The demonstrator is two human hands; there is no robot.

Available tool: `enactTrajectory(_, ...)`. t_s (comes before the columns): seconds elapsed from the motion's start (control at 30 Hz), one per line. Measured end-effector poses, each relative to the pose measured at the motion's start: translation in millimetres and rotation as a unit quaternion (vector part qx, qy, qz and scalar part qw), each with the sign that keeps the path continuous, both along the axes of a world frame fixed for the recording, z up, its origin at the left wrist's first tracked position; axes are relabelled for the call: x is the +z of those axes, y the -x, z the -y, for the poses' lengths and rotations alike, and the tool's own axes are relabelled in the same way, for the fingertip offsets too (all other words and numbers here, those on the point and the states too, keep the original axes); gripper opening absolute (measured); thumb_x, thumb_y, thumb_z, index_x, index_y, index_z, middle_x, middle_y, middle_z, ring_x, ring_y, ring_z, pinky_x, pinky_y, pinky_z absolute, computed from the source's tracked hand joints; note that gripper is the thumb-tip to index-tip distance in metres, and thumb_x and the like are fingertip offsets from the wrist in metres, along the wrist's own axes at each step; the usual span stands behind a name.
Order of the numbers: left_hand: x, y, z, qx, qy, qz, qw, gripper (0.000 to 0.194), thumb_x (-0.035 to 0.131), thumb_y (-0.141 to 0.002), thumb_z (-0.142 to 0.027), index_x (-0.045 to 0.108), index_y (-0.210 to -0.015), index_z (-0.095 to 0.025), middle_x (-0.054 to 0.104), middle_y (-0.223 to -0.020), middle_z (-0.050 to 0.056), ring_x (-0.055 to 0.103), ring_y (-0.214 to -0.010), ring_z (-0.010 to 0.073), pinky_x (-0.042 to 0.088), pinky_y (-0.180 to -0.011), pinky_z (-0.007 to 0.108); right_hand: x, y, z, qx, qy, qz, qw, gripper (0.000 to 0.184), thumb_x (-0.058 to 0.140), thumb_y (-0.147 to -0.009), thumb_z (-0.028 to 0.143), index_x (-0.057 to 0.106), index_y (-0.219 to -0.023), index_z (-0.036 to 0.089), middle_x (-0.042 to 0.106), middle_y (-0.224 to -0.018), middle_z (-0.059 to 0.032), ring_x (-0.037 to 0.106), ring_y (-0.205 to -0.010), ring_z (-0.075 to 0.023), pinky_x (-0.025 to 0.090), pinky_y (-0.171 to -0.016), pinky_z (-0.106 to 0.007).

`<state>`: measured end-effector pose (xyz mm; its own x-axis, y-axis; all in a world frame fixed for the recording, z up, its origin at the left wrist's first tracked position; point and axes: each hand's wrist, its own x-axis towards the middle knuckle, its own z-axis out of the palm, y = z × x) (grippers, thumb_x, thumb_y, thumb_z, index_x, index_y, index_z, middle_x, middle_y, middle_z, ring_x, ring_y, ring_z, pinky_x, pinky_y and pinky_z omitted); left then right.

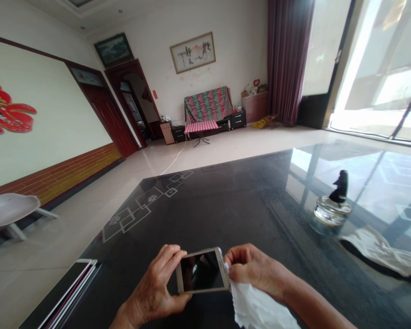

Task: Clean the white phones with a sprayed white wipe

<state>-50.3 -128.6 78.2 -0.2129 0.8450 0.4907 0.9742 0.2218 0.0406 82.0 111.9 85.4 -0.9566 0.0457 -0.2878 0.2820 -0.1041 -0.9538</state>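
My left hand [159, 278] grips a smartphone [202, 270] by its left end, fingers along the top edge and thumb along the bottom. The phone is held sideways above the black table, its dark screen toward me. At the phone's right end, my right hand [251, 269] pinches a white tissue [253, 304], which hangs down below the fingers. A bit of the tissue meets the phone's right edge. To the right on the table stands a clear glass bottle [331, 211] with a black spray top. Near it lies a crumpled pale cloth [380, 246].
The glossy black table [226, 201] reflects the window light. A stack of thin flat panels or folders [70, 292] lies at its left front edge. A white chair [12, 209] stands on the floor to the left. Farther off is a small table with a checked cover [201, 127].
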Motion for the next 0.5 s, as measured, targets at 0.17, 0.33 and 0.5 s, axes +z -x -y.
enactTrajectory(0.17,-6.8,-4,1,0.001,-0.015,0.026,1.0,0.068,0.067,-0.059,-0.02,0.047,-0.123,-0.016,0.057,-0.114,0.014,0.058,-0.105,0.0295,0.054,-0.09,0.041,6.5,1,-3,0.018,-0.026,0.003,0.999,0.018,0.056,-0.056,0.019,0.064,-0.071,0.016,0.054,-0.056,0.0045,0.041,-0.048,-0.0059,0.033,-0.046,-0.018)
enactTrajectory(0.33,-10.2,-5,3,0.018,-0.022,0.022,0.999,0.068,0.067,-0.059,-0.019,0.047,-0.124,-0.015,0.056,-0.115,0.015,0.058,-0.107,0.0303,0.054,-0.091,0.042,3.0,0,-3,0.016,-0.012,-0.003,1.0,0.017,0.06,-0.058,0.021,0.066,-0.073,0.015,0.056,-0.057,0.0044,0.043,-0.047,-0.0064,0.034,-0.047,-0.019)
enactTrajectory(0.5,-16.5,-9,3,0.011,-0.031,0.046,0.998,0.07,0.067,-0.058,-0.019,0.046,-0.125,-0.017,0.057,-0.116,0.015,0.058,-0.108,0.0316,0.054,-0.09,0.043,9.0,2,1,-0.005,0.088,-0.011,0.996,0.018,0.068,-0.058,0.028,0.064,-0.07,0.015,0.054,-0.054,0.0048,0.042,-0.044,-0.0058,0.032,-0.045,-0.019)
